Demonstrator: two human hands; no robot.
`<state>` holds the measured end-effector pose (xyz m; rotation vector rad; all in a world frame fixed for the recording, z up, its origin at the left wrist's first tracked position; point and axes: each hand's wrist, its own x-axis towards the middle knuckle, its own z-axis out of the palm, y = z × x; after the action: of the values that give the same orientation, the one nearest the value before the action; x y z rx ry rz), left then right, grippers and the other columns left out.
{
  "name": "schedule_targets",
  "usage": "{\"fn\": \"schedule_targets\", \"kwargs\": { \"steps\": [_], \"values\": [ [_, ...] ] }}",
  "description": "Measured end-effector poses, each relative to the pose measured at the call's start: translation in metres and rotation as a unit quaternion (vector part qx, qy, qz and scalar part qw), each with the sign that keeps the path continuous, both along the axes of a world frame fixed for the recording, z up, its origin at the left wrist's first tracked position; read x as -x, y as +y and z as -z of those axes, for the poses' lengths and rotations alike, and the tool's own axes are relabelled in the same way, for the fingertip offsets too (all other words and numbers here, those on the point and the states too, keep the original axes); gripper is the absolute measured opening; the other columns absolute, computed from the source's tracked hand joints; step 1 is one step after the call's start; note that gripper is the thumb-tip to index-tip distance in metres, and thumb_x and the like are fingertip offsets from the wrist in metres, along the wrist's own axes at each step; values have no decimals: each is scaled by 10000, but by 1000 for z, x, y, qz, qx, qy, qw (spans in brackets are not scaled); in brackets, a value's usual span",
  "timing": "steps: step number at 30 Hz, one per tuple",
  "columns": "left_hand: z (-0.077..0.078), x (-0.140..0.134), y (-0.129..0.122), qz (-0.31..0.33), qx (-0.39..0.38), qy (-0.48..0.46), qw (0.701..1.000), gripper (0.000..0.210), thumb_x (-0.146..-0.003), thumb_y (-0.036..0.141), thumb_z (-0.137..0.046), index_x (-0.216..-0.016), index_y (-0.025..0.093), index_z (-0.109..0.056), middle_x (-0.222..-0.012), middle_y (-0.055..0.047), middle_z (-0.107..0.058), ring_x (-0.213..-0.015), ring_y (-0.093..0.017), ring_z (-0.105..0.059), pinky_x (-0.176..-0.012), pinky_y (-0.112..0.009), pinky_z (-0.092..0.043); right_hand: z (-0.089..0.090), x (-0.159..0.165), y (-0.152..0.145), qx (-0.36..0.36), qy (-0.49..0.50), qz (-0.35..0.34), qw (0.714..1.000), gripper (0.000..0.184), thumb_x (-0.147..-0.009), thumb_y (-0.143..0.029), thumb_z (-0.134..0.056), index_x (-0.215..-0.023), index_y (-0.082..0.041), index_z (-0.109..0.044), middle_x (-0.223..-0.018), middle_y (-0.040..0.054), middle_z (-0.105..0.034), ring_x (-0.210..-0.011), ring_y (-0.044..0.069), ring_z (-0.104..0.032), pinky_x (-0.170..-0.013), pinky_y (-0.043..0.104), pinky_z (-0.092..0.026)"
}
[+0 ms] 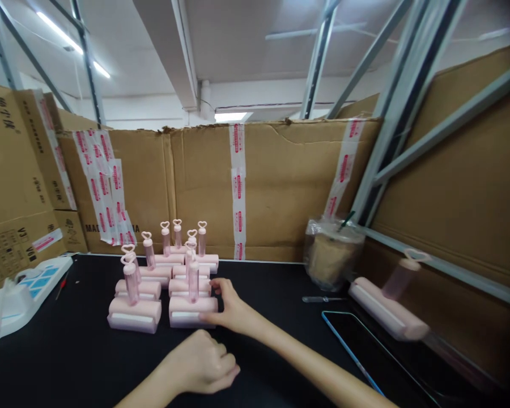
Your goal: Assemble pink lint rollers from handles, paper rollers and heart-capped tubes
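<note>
Pink lint rollers with clear pink stems and heart-shaped loops on top stand upright in two rows. My right hand [232, 309] grips the right end of the front lint roller [187, 311] in the right row, thumb at its front and fingers behind. That roller rests on the black table. Closer to me, my left hand [199, 362] hovers low with its fingers curled into a loose fist, and nothing shows in it. The front lint roller of the left row [134, 315] stands to the left, apart from both hands.
At the right, another lint roller [389, 309] stands near a phone with a blue edge [352, 340]. A bagged drink cup [329, 255] and a small clear-handled tool [321, 299] lie beyond. A white power strip [38, 289] sits left. Cardboard walls [276, 192] enclose the table.
</note>
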<state>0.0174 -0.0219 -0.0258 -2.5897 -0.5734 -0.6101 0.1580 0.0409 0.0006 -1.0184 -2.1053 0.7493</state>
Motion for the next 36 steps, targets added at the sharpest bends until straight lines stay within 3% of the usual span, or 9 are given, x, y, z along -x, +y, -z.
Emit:
{"fn": "schedule_targets", "kwargs": {
  "steps": [2,7,12,15,18,21,27,33,36],
  "values": [
    [-16,9,0,6,-27,-81,996,231,-840,196,-468,-614,182,-511,-514,3,-561,-460,-141,-546,-446,-259,-396,10,3,-2,4,-5,7,1000,575,-571,-309,-769,-1048,-159,-484,-1022,88,-518,-992,269,-511,-900,438,-398],
    [-40,30,-1,-54,-7,-282,958,59,-851,133,-466,-825,161,-510,-678,-35,-593,-635,-163,-585,-601,-284,-469,21,-12,-12,13,0,-23,1000,409,-701,-318,-682,-1047,-208,-495,-1020,39,-572,-940,214,-554,-845,359,-437],
    [-34,32,6,-97,33,-374,922,135,-852,158,-479,-983,174,-449,-870,-67,-570,-862,-191,-583,-753,-325,-491,14,-38,-15,89,113,-37,989,407,-680,-298,-699,-1017,-215,-485,-960,22,-591,-900,213,-579,-784,335,-468],
    [-26,30,11,-84,8,-392,916,220,-842,168,-494,-1043,178,-405,-944,-87,-534,-952,-207,-558,-808,-360,-490,-4,-55,-14,97,198,24,975,467,-693,-344,-679,-1085,-226,-454,-967,32,-585,-884,212,-579,-730,313,-476],
    [-22,26,10,-64,-1,-365,929,305,-845,178,-502,-1122,180,-375,-1056,-121,-520,-1047,-220,-530,-866,-388,-479,-26,-71,-15,87,221,79,968,463,-696,-389,-658,-1093,-227,-485,-982,33,-586,-879,207,-566,-726,295,-461],
    [-24,21,5,-79,41,-288,953,403,-852,254,-521,-1216,190,-358,-1174,-139,-527,-1152,-244,-483,-950,-436,-431,-39,-80,-18,120,191,62,972,406,-697,-436,-631,-1023,-206,-557,-931,26,-594,-815,200,-567,-681,288,-457],
    [-27,23,14,-161,147,-168,961,720,-681,596,-615,-1244,194,-414,-1215,-127,-558,-1144,-308,-503,-963,-500,-401,-30,-74,-16,180,169,26,969,435,-636,-391,-716,-995,-194,-566,-930,37,-627,-863,214,-588,-756,331,-467],
    [-20,27,19,-134,200,-75,968,613,-727,530,-616,-1212,195,-448,-1010,-67,-644,-906,-230,-619,-792,-344,-481,-23,-71,-18,244,168,-45,954,597,-620,-349,-754,-1130,-207,-478,-929,39,-641,-864,209,-623,-768,353,-486],
    [-22,24,13,-120,226,-47,966,356,-825,471,-530,-1063,205,-538,-900,-15,-637,-811,-181,-627,-691,-273,-468,-27,-75,-18,224,137,-59,963,622,-625,-340,-753,-1161,-208,-467,-882,16,-624,-821,192,-621,-742,332,-487]
  ]
}}
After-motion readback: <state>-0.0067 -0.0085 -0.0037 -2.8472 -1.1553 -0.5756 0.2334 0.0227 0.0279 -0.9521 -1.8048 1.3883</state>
